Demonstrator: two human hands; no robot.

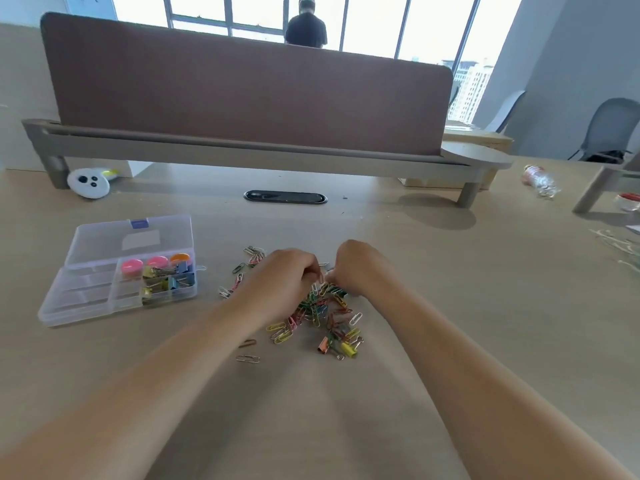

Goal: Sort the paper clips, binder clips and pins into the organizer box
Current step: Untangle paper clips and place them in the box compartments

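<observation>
1. Clear plastic on the left of the head view: the organizer box [52,317] sits on the wooden table [450,306] with its lid [131,237] thrown back, well apart from both hands.
2. Inside it, progress! Binder clips [169,277], yellow and blue, fill the right-hand compartments. Three round tubs [156,261], two pink and one orange, line the back row just beside them. Whether those tubs hold the pins, I cannot tell.
3. The box's left-hand compartments look bare, so by my reckoning none of the paper clips [322,313] have gone in.
4. Centre table now: those paper clips lie in a tangled, many-coloured heap, with strays scattered to the left and the near side.
5. The left hand [280,278] has its fingers curled down into the far end of the heap, pinching at paper clips there.
6. The right hand [356,268] meets it fingertip to fingertip, curled the same way and nipping a clip at the same spot. They look to be teasing linked clips apart.
7. Spot the stragglers: a yellow binder clip [348,349] and a copper binder clip [323,346] lie at the near edge of the heap, not yet boxed.
8. My call: binder clips mostly done, paper clips barely begun, and that heap is the bulk of what is left.
</observation>
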